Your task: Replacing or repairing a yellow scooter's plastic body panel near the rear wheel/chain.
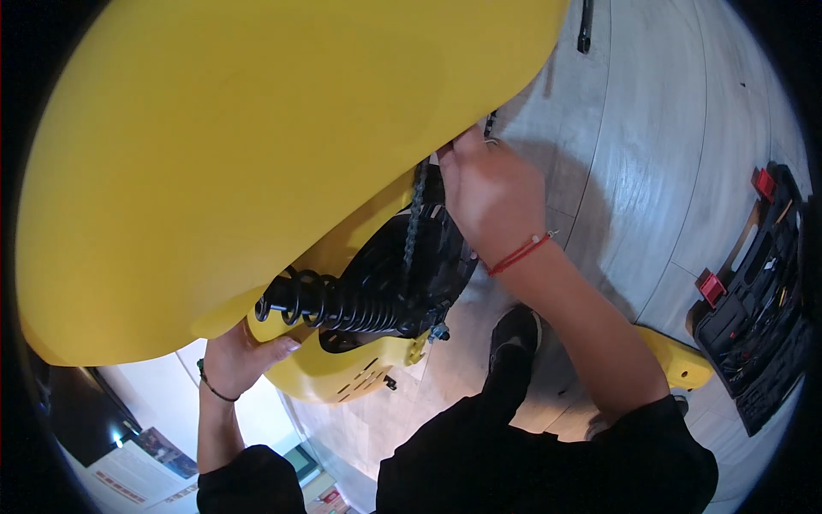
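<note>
A large, smooth yellow body panel (257, 154) fills the upper left. Beneath its lower edge shows a black shock absorber with a coil spring (334, 301), beside a black mudguard-like part (385, 257). A dark chain-like strand (414, 214) hangs next to it. My left hand (240, 360) grips the yellow bodywork by the spring's left end, its thumb lying along the surface and its other fingers hidden. My right hand (497, 184) reaches under the panel's right edge with fingers curled. Its fingertips, and whatever they hold, are out of sight.
An open black tool case (758, 317) with red latches lies on the wood-look floor at the right. Near it is a yellow part (676, 360). A black rod (585, 34) lies at the top. Below the spring sits a slotted yellow cover (334, 377); printed sheets (141, 475) are at lower left.
</note>
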Demonstrator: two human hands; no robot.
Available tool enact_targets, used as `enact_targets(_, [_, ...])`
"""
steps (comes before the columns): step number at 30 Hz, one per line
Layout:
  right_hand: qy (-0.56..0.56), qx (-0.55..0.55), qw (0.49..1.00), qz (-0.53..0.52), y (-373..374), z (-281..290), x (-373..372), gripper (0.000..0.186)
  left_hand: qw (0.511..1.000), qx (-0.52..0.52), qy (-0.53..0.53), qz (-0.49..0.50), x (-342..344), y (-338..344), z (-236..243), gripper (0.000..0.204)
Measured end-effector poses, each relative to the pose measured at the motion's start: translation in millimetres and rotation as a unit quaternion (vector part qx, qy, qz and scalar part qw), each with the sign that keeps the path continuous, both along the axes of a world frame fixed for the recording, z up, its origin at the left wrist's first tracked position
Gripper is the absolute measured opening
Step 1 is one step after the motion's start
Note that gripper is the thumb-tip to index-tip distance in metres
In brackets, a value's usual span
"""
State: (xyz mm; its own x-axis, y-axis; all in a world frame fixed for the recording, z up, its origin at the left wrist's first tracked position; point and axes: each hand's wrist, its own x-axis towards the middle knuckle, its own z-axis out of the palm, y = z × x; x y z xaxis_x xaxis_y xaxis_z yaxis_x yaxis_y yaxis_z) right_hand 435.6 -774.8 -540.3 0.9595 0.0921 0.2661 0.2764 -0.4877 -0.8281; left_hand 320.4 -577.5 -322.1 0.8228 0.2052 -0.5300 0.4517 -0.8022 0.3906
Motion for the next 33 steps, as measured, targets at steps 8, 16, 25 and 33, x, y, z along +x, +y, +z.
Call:
enact_targets(8, [0.126,-0.065,0.99,0.018,-2.1,9.8,1.6,0.028,0.995,0.012,-0.048,0.09,-27.6,20.0,-7.1,0.104])
enact_targets(16, [0.156,-0.018,0.987,0.037,0.9,16.9,1.5,0.027,0.975,-0.123,-0.149,0.111,-65.0,31.5,-21.4,0.111])
enact_targets(25, [0.106,-0.008,0.994,0.038,-1.0,9.9,1.3,0.02,0.981,-0.09,-0.128,0.111,-53.5,19.0,-23.2,0.095])
enact_targets(33, [-0.022,-0.02,0.999,0.037,-3.1,1.9,2.2,0.015,0.985,-0.087,-0.04,0.142,-45.4,19.6,-13.6,0.111])
